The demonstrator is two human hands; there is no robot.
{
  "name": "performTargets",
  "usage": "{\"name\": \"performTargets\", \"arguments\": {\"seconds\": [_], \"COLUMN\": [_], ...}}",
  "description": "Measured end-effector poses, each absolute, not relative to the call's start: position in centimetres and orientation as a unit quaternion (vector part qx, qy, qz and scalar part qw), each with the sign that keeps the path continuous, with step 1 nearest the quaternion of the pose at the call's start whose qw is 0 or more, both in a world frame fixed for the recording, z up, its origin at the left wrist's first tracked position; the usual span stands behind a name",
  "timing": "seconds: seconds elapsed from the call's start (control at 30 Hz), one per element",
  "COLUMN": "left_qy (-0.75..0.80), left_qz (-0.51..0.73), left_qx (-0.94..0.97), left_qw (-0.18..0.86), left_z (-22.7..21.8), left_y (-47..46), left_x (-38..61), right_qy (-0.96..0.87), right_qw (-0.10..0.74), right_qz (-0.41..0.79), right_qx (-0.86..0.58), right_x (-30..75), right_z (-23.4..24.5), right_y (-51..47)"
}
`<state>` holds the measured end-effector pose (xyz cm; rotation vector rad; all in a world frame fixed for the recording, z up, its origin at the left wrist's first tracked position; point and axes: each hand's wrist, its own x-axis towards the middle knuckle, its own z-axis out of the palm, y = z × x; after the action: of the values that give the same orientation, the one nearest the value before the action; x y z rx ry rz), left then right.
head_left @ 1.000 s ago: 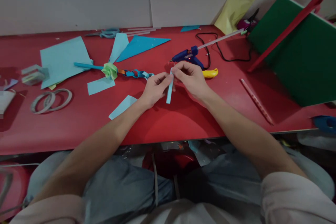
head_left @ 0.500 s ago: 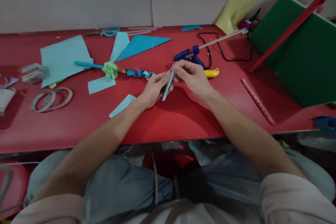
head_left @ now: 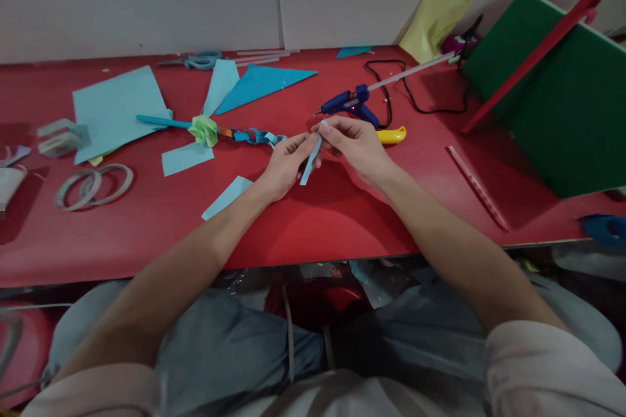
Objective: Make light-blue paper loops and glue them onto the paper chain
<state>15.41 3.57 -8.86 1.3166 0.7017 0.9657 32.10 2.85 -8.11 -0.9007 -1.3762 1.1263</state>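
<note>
A narrow light blue paper strip [head_left: 310,164] is held above the red table, slanting down toward me. My left hand [head_left: 287,166] pinches its side between thumb and fingers. At the upper end, my right hand [head_left: 353,145] grips the same strip with thumb and index finger; the fingertips partly hide it. Just left of my left hand lies a paper chain [head_left: 255,136] of blue links, in line with a pale green paper flower [head_left: 204,131] and a blue paper stick [head_left: 161,121]. Behind my right hand rests a blue glue gun [head_left: 347,101], its small red light showing.
A yellow-handled tool [head_left: 392,136] lies right of my right hand. Light blue scissors [head_left: 201,60] sit at the back. Two tape rings [head_left: 78,190] lie left, a pencil [head_left: 478,189] right. A green board [head_left: 552,98] stands at the right, and a black cord [head_left: 415,101] curls behind.
The blue strip has turned slightly, so its flat face shows more. Both hands stay nearly in place, with the right fingers shifted a little along the strip's upper end.
</note>
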Motion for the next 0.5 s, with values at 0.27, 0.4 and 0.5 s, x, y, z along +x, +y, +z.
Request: {"name": "performTargets", "arguments": {"seconds": [0.27, 0.4, 0.5], "left_qy": [0.311, 0.351, 0.373], "left_qz": [0.41, 0.479, 0.532], "left_qx": [0.564, 0.557, 0.537], "left_qw": [0.646, 0.581, 0.538], "left_z": [-8.83, -9.15, -9.14], "left_y": [3.59, 4.01, 4.38], "left_x": [15.49, 15.57, 15.66], "right_qy": [-0.579, -0.598, -0.674], "right_qw": [0.542, 0.525, 0.482], "right_qz": [0.476, 0.447, 0.377], "right_qx": [-0.38, -0.408, -0.413], "right_x": [32.44, 32.35, 32.0], "right_z": [-8.4, -8.65, -8.48], "right_y": [3.0, 2.66, 2.17]}}
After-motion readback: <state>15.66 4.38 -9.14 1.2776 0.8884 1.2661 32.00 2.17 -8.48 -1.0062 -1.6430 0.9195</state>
